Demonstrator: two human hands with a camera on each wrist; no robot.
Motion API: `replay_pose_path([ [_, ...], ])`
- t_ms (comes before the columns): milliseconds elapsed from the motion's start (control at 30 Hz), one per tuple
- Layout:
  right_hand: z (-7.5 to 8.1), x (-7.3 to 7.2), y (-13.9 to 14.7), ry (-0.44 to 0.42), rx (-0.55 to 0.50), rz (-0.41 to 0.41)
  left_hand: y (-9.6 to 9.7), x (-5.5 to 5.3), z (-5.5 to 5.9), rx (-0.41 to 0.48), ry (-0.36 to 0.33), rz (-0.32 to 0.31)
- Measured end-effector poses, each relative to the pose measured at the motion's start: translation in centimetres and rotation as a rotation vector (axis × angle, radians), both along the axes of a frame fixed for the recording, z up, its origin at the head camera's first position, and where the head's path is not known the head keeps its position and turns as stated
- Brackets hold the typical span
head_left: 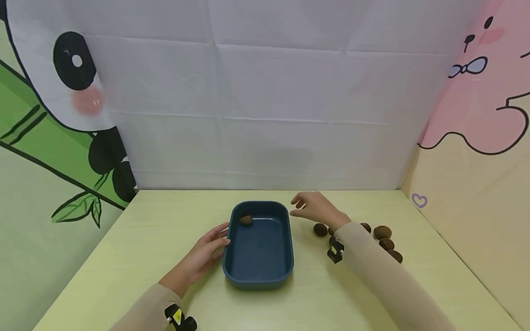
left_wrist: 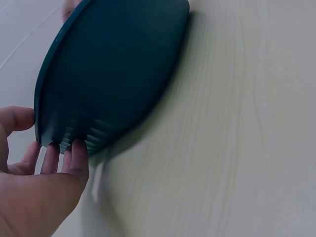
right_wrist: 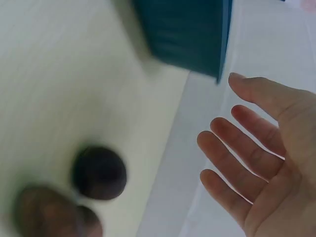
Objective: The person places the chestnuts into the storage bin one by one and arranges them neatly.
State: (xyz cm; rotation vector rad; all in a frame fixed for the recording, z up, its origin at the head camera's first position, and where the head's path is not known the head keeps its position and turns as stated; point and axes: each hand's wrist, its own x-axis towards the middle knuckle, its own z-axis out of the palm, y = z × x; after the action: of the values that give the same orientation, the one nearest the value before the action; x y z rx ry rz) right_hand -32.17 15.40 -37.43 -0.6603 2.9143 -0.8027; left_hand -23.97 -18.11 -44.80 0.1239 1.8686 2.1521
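Observation:
A dark blue rectangular tub (head_left: 258,285) stands on the table with one brown, chestnut-like nut (head_left: 245,220) in its far left corner. My left hand (head_left: 207,250) holds the tub's left side; in the left wrist view the thumb (left_wrist: 19,118) is at the rim and the fingertips (left_wrist: 79,148) lie against the outer wall. Just off the far right rim, my right hand (head_left: 316,207) is raised above the table. Its fingers (right_wrist: 237,163) are loosely bent and spread, with nothing between them. Several more nuts (head_left: 382,232) lie right of the tub, partly hidden by the right forearm.
The pale yellow tabletop (head_left: 174,220) ends at a white backdrop (head_left: 269,151). Printed panels, a panda (head_left: 62,110) on the left and a pink animal (head_left: 488,101) on the right, flank the table. Small black devices (head_left: 335,252) are strapped to both wrists.

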Motion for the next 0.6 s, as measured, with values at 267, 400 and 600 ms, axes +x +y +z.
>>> replay_pose_path([
  [267,-3.0,0.6,6.1,-0.075,0.017,0.032,0.2,0.2,-0.2,-0.014,0.002,0.021],
  [400,-4.0,0.9,7.9,-0.117,0.019,0.045,0.1,0.2,-0.1,-0.02,0.004,0.027],
  [600,-4.6,1.1,8.8,-0.137,0.004,0.062,0.1,0.1,-0.1,-0.024,0.009,0.025],
])
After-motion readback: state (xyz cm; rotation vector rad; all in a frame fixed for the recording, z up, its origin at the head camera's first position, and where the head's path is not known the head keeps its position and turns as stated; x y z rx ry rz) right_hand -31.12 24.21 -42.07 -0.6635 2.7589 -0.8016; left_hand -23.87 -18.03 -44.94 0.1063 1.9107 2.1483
